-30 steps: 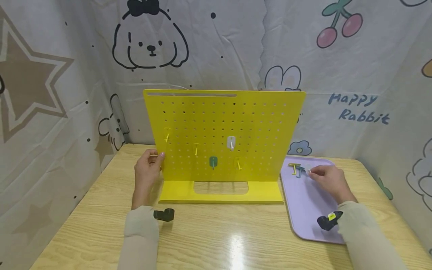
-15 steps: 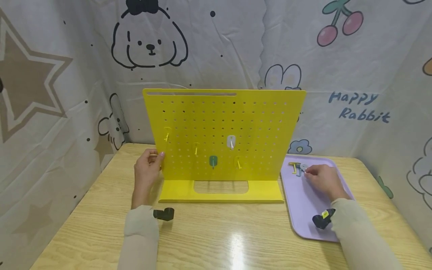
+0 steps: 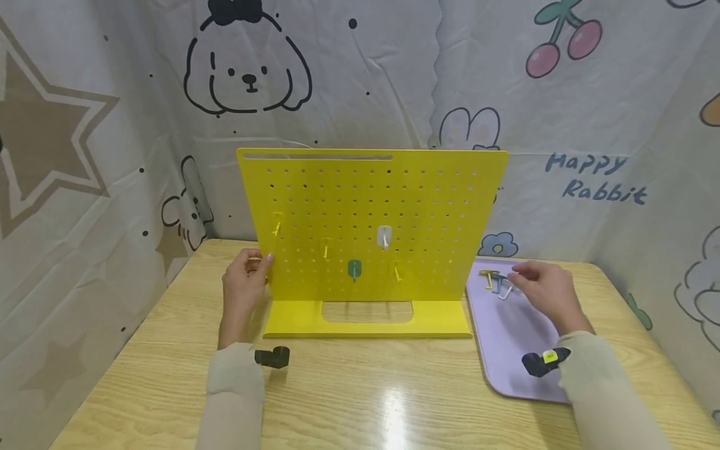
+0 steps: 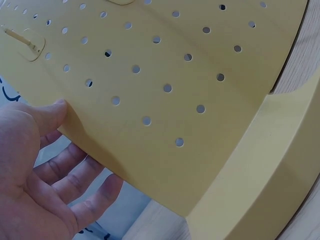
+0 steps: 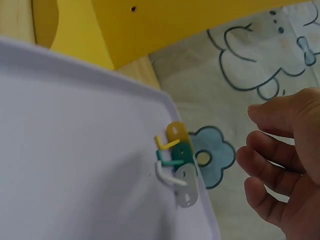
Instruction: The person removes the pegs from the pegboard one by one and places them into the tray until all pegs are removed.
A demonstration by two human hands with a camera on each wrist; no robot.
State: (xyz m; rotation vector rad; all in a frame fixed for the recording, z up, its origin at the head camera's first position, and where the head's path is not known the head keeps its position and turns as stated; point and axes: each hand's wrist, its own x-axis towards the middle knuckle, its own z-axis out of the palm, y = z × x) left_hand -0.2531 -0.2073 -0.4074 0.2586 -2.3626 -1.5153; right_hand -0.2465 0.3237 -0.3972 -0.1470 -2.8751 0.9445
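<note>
A yellow pegboard stands upright on its base. On it hang a white hook, a green hook and several yellow hooks, one of them near the left edge. My left hand grips that edge, thumb on the front and fingers behind. At the tray's far end lie a yellow hook, a green hook and a white hook, side by side. My right hand hovers just right of them, fingers loosely bent and holding nothing.
The lilac tray sits to the right of the pegboard on the wooden table. A printed cloth hangs behind and on both sides. Black wrist cameras stick out from the sleeves.
My right hand has let go of the white hook, which now lies by the green one, and has lifted away. The left hand keeps its hold on the pegboard.
</note>
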